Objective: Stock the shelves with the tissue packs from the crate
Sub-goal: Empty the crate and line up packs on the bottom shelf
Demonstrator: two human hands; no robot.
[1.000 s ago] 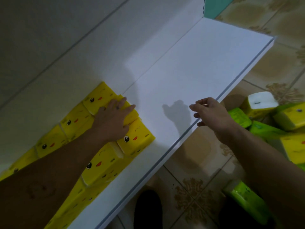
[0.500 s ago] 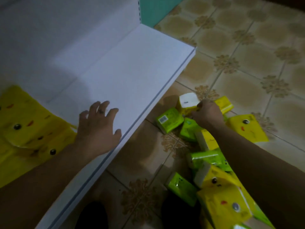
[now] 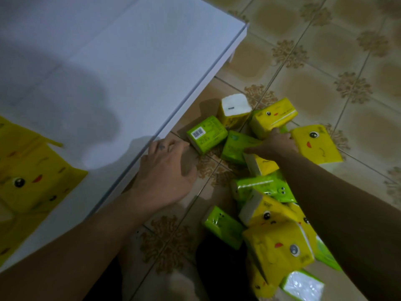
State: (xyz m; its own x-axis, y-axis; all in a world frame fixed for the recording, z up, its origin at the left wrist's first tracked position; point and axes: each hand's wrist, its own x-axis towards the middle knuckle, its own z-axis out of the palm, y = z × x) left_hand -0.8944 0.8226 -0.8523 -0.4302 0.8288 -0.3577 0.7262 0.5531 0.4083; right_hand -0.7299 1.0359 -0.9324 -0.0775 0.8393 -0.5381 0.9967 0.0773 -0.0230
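Right hand [image 3: 275, 144] reaches the far yellow pack [image 3: 273, 116] on the floor [image 3: 314, 51], grip not discernible | left hand [image 3: 165, 170] released near shelf [image 3: 152, 61] edge | risk: slick wrapper may slip

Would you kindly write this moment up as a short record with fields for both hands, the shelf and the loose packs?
left hand: open, over the shelf's front edge, holding nothing
right hand: extended into the floor pile, fingers against a yellow pack; grip unclear
shelf: white, with yellow packs lying at the picture's left
floor pile: yellow and green packs loose on the tiled floor
barcode pack: green, on the floor beside the shelf edge
crate: not in view
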